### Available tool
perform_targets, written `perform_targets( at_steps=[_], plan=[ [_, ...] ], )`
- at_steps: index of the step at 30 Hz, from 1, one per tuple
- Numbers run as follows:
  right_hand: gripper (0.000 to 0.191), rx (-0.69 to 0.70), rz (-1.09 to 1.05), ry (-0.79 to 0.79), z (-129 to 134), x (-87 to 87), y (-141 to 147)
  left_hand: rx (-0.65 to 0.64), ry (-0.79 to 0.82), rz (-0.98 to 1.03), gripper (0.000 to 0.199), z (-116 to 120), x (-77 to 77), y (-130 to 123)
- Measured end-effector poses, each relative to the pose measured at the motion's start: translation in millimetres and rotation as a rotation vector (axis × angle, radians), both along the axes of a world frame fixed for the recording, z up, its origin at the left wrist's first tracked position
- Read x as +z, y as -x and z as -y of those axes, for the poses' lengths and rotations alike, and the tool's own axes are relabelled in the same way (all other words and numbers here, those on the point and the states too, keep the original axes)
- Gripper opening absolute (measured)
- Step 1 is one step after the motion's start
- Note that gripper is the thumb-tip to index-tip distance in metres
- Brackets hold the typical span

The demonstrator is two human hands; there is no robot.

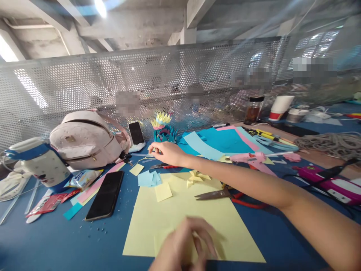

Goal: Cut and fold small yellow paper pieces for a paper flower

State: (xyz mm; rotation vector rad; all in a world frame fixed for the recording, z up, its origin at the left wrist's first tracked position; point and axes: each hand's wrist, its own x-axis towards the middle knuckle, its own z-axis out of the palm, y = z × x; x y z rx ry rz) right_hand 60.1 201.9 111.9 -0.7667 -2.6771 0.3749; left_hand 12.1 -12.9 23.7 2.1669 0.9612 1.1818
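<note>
My left hand (183,244) is low over the large yellow paper sheet (180,210), smeared by motion, with its fingers bent; whether it holds anything is unclear. A smaller yellow paper piece (161,239) shows beside it. Stretched far forward, my right hand (167,153) has its fingers curled together above small paper squares; what they pinch, if anything, is hidden. Below it are light blue squares (148,178) and a yellow square (163,191). Folded yellow paper pieces (196,177) and red-handled scissors (214,194) lie under my right forearm. Beyond the hand stands a folded-paper model (163,130).
A black phone (105,195), steel bottle (42,163) and pink backpack (84,139) are at left. Blue paper sheets (225,141), a pink glue gun (251,158) and a magenta power strip (329,180) are at right. A perforated metal screen (169,75) closes off the back.
</note>
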Motion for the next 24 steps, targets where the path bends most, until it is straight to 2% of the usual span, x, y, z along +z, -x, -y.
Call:
perform_targets(
  at_steps=[1, 3, 6, 9, 12, 13, 16, 24],
  plan=[
    [0.018, -0.005, -0.035, 0.01, 7.9, -2.8, -16.7, 0.114, 0.051, 0.061, 0.029, -8.0, 1.8, 3.2],
    [0.015, -0.029, -0.098, 0.035, 21.5, -10.4, -49.5, 0.26, 0.117, 0.108, 0.039, -24.1, 4.8, 12.2],
    [0.013, -0.061, -0.164, 0.119, 37.7, -23.2, -90.3, 0.366, 0.185, 0.119, 0.047, -42.5, 7.2, 25.5],
    [0.019, 0.003, -0.18, 0.265, 53.6, -33.3, -114.0, 0.407, 0.215, 0.112, 0.048, -49.4, 8.1, 27.7],
    [0.022, 0.114, -0.177, 0.42, 68.6, -38.3, -120.7, 0.401, 0.22, 0.097, 0.054, -48.3, 7.1, 18.6],
    [0.022, 0.148, -0.2, 0.517, 72.1, -39.1, -120.3, 0.393, 0.218, 0.091, 0.056, -47.3, 6.3, 14.8],
    [0.021, 0.191, -0.251, 0.713, 75.8, -41.2, -115.7, 0.368, 0.216, 0.078, 0.064, -44.7, 2.9, 6.2],
    [0.015, 0.146, -0.267, 0.81, 68.8, -52.0, -108.0, 0.317, 0.169, 0.02, 0.079, -45.4, 4.8, 1.2]
  ],
)
